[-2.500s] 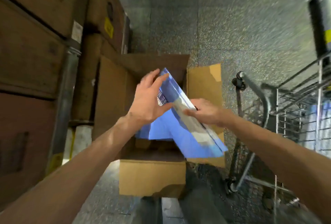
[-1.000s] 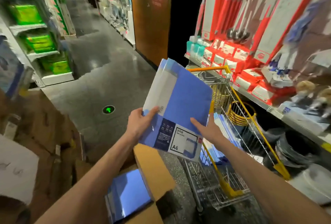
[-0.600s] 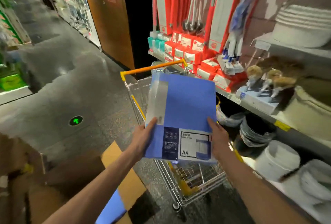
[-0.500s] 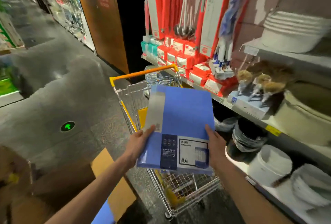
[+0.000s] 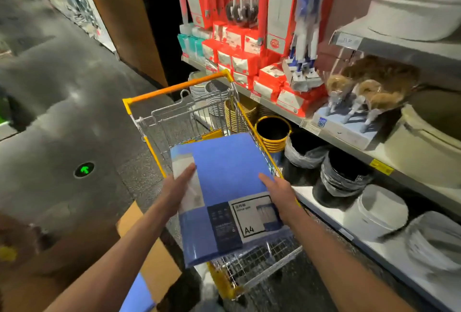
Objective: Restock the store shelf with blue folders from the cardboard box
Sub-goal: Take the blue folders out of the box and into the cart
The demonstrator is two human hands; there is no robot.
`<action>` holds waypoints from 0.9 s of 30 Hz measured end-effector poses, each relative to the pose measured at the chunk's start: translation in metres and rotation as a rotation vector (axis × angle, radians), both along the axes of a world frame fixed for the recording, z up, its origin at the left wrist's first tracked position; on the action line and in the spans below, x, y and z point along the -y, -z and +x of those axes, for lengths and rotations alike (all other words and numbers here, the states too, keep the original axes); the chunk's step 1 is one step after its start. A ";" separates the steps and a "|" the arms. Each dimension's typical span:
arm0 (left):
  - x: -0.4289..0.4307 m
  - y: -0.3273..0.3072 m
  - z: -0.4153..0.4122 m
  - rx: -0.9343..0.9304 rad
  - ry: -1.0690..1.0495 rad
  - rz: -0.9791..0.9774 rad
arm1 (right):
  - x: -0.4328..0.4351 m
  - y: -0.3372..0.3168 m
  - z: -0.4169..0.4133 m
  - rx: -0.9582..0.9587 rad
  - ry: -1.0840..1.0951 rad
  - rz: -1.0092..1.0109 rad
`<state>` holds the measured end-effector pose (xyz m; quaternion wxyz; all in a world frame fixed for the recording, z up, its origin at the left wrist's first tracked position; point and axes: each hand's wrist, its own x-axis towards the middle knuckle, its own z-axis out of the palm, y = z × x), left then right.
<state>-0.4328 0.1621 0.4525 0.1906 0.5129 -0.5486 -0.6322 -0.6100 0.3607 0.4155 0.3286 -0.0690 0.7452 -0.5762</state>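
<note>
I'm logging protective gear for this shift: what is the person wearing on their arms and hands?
Nothing shows. The left hand and right hand are bare: no gloves, no rings that I can make out. The left forearm and right forearm are uncovered to the picture's edge, with no sleeve, watch or wristband.

One view here, from the head, wide-angle, aimed forward and steeply down along both forearms. Closest to the lens, dead centre: the left hand (image 5: 177,187) and right hand (image 5: 279,192) gripping the folder (image 5: 224,177). Just beyond it, the cart (image 5: 174,89), seen from above. The shelf (image 5: 374,159) slants up the right side, the floor (image 5: 62,112) fills the left, and the box (image 5: 154,261) clips the bottom edge. Straight lines bow toward the frame's borders.
</note>
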 end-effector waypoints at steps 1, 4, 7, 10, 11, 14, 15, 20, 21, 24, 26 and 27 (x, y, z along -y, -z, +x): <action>0.007 0.003 -0.006 0.006 -0.018 -0.008 | 0.007 0.002 -0.005 -0.024 -0.040 0.043; 0.044 0.032 -0.029 0.024 -0.061 -0.044 | 0.034 0.019 -0.029 -0.052 -0.156 0.178; 0.082 0.059 -0.064 0.052 -0.050 -0.063 | 0.066 0.040 -0.059 -0.073 -0.218 0.287; 0.106 0.078 -0.095 0.092 -0.031 -0.074 | 0.090 0.049 -0.076 -0.122 -0.205 0.386; 0.117 0.090 -0.110 0.112 -0.023 -0.079 | 0.099 0.053 -0.084 -0.130 -0.181 0.439; 0.130 0.114 -0.142 0.201 0.011 -0.090 | 0.110 0.060 -0.097 -0.150 -0.117 0.530; 0.133 0.121 -0.153 0.231 0.043 -0.107 | 0.113 0.063 -0.101 -0.139 -0.103 0.523; 0.137 0.160 -0.197 0.353 0.141 -0.107 | 0.105 0.083 -0.107 -0.018 -0.008 0.528; 0.136 0.166 -0.203 0.353 0.149 -0.099 | 0.102 0.085 -0.107 0.008 0.007 0.529; 0.129 0.183 -0.222 0.357 0.204 -0.022 | 0.097 0.092 -0.107 0.082 0.048 0.539; 0.125 0.198 -0.233 0.375 0.279 0.023 | 0.098 0.093 -0.107 0.085 0.051 0.559; 0.122 0.201 -0.238 0.391 0.337 0.034 | 0.099 0.091 -0.106 0.062 0.037 0.575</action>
